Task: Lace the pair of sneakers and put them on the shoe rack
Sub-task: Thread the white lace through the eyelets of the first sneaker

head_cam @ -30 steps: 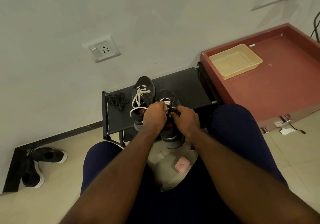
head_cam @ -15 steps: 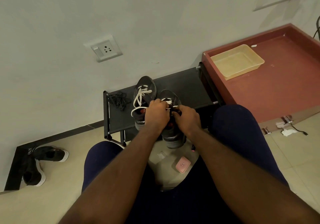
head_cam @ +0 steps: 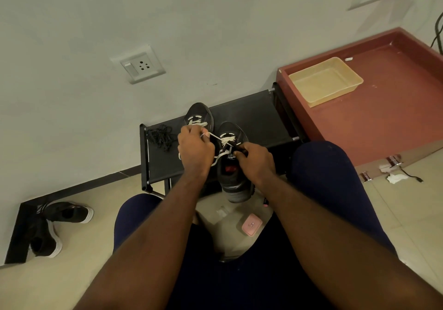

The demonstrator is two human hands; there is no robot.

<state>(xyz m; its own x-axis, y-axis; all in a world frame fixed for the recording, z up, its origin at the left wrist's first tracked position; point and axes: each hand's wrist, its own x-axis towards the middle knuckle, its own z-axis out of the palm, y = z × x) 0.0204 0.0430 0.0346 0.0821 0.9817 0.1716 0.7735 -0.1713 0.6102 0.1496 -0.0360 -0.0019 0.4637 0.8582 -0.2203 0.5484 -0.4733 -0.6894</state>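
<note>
Obs., head view. Both sneakers are on the top shelf of the shoe rack [head_cam: 254,118], toes toward the wall. The far sneaker [head_cam: 200,114] sits to the left, its rear half hidden behind my left hand [head_cam: 195,151]; white lacing shows across its front eyelets. The near sneaker [head_cam: 233,185] lies just beside it on the right, with its heel overhanging the rack's front edge toward me.

Left hand: fingers curled, pinching the free end of the white lace [head_cam: 217,137]. The lace runs taut from the pinch rightward to the near sneaker's upper eyelets.

Right hand [head_cam: 255,160]: fingers curled, fingertips pinching the near sneaker at the top of its tongue. I cannot tell whether a lace strand is also in that pinch.

Lacing on the near sneaker: front rows threaded; a loose white strand trails down its left side.

Other items: black lace bundle [head_cam: 161,137] on the left end of the rack shelf, apart from the sneakers. Pink case [head_cam: 251,224] on the floor between my knees. Two black shoes [head_cam: 67,212] on the floor at far left. Yellow tray [head_cam: 326,80] on the red surface [head_cam: 383,122] to the right of the rack.
</note>
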